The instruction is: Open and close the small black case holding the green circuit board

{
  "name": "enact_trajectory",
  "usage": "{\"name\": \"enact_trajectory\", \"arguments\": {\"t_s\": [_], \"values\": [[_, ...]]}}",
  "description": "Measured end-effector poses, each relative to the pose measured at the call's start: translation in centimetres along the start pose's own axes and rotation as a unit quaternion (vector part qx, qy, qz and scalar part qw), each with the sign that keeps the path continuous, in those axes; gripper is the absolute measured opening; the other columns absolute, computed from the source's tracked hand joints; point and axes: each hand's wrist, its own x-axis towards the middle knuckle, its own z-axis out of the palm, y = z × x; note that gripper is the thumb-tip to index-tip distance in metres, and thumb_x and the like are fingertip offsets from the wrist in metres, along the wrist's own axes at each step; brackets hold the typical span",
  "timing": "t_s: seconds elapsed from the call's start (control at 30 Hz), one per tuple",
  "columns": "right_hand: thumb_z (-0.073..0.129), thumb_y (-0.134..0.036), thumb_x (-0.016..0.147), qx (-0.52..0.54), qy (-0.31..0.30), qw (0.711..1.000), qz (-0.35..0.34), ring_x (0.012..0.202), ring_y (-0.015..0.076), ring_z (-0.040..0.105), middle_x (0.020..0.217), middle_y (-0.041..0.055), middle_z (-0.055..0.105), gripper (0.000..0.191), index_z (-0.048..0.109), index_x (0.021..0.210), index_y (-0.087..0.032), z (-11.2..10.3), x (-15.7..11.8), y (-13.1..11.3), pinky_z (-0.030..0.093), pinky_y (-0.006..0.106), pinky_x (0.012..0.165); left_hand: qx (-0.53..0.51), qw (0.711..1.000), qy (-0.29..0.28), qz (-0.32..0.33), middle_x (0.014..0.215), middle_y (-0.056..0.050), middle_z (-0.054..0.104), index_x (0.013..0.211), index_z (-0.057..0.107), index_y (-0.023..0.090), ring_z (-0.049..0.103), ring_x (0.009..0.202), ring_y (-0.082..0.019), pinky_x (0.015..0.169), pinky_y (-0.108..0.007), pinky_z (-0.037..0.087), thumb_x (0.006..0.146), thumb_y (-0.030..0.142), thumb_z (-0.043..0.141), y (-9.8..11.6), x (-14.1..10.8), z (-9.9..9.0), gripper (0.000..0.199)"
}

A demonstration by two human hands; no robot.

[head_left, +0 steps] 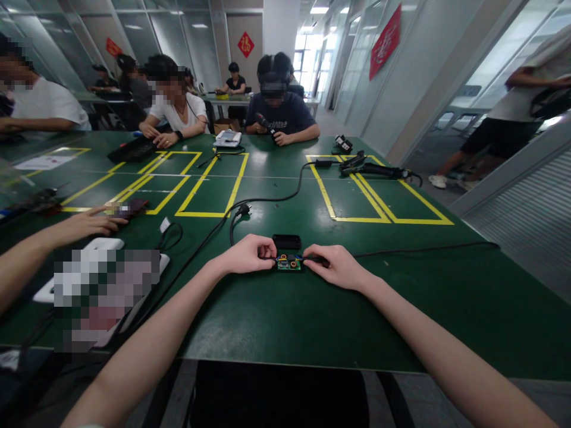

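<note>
A small green circuit board (pixel 289 265) with copper-wound coils lies on the table in front of me, coloured wires at both ends. To its left, my left hand (pixel 248 255) is closed in a pinch on the black power cord where it meets the board. My right hand (pixel 335 265) pinches the black cable (pixel 383 252) at the opposite end, and that cable runs off to the right. Just behind the board sits an open black plastic case half (pixel 286 241). A black mains plug (pixel 243 210) lies beyond my left hand, its cord leading back toward that hand.
Yellow tape rectangles mark the green table (pixel 276 321). Another long black cord (pixel 267 201) crosses it toward a black tool (pixel 375 169). At left are a white power strip (pixel 100 245), a partly blurred flat device (pixel 160 267) and another person's hand (pixel 96 223). People sit opposite.
</note>
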Motion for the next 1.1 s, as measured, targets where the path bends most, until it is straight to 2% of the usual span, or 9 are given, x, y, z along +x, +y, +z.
{"name": "enact_trajectory", "arguments": {"t_s": [0.33,0.5,0.7,0.97,1.1], "values": [[0.059,-0.029,0.094,0.014,-0.002,1.000,0.012,0.065,0.0161,0.064,0.080,0.0026,0.072,0.011,0.067,0.097,-0.021,0.0,0.2,-0.1,0.044,0.026,0.061,-0.006,1.000,0.005,-0.006,0.064,0.004,0.056,0.081,0.067,0.015,0.049,0.058,-0.010,0.057,-0.021,0.039,0.075,0.025,0.069,-0.7,0.1,0.3,0.012],[0.059,-0.029,0.095,0.023,0.013,1.000,-0.011,0.072,0.0168,0.065,0.088,0.0044,0.072,0.012,0.067,0.095,-0.021,0.0,0.3,0.2,0.045,0.027,0.063,0.012,1.000,0.016,0.005,0.066,0.002,0.059,0.083,0.069,0.015,0.051,0.060,-0.010,0.058,-0.021,0.040,0.078,0.029,0.070,-1.1,0.2,0.3,0.015],[0.053,-0.035,0.101,0.022,0.015,0.999,-0.028,0.070,0.0165,0.062,0.080,0.0040,0.067,0.029,0.064,0.079,-0.021,-0.1,0.4,0.3,0.044,0.028,0.065,0.025,0.999,0.020,0.025,0.068,0.001,0.064,0.079,0.071,0.015,0.053,0.061,-0.011,0.062,-0.022,0.042,0.085,0.029,0.063,-0.8,0.2,0.1,0.017],[0.059,-0.040,0.096,0.037,0.073,0.996,0.040,0.068,0.0178,0.056,0.074,0.0029,0.064,0.025,0.065,0.079,-0.022,0.8,0.8,0.5,0.044,0.032,0.066,-0.011,1.000,0.027,0.005,0.066,0.002,0.060,0.083,0.069,0.016,0.054,0.061,-0.011,0.061,-0.022,0.043,0.082,0.029,0.067,-1.0,0.4,0.2,0.014],[0.070,-0.042,0.087,0.081,0.088,0.987,0.105,0.067,0.0164,0.053,0.077,0.0006,0.063,0.021,0.066,0.089,-0.022,0.7,1.0,0.6,0.045,0.030,0.063,0.004,0.999,0.038,0.005,0.071,0.003,0.059,0.095,0.067,0.016,0.054,0.064,-0.012,0.062,-0.023,0.043,0.081,0.030,0.069,-1.2,0.5,0.2,0.019]]}}
